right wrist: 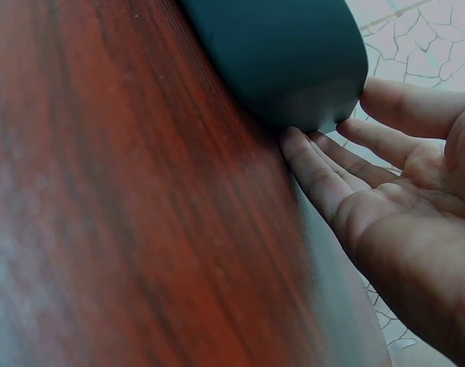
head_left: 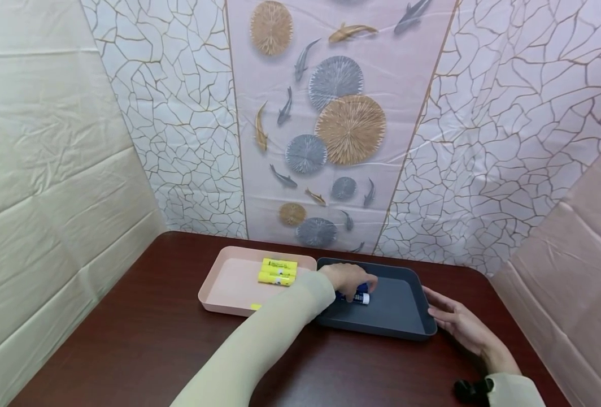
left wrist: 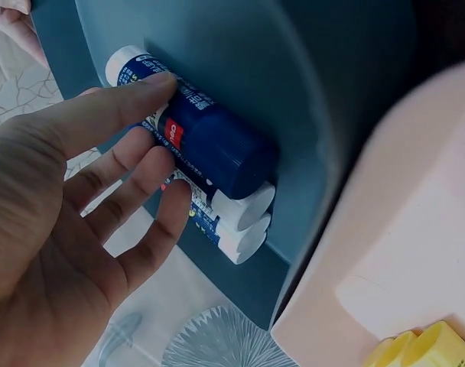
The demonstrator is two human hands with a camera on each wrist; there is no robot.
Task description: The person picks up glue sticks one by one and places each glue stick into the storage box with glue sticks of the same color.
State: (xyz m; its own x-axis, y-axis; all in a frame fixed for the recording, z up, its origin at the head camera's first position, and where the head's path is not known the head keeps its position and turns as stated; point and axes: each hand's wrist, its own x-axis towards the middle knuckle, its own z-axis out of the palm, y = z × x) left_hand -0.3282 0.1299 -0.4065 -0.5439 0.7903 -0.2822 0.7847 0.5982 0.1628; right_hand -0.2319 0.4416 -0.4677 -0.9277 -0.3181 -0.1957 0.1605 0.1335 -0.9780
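Observation:
My left hand (head_left: 348,277) is over the dark blue-grey tray (head_left: 399,299). In the left wrist view, one fingertip of it touches a navy-capped glue stick (left wrist: 229,149) with a blue label and a red patch; the other fingers lie loosely bent alongside. Beside that stick lie more blue glue sticks with white ends (left wrist: 244,241), partly hidden by the fingers. At the tray's right side is my right hand (head_left: 463,325), its nearly straight fingers touching the outer wall near the corner, as the right wrist view also shows.
A pink tray (head_left: 229,282) adjoins the dark tray on the left. Several yellow cylinders (head_left: 278,271) with dark print lie in it, and another is partly hidden by my left sleeve (head_left: 265,333). Both trays stand on a reddish-brown table (head_left: 143,339) before hung cloths (head_left: 188,113).

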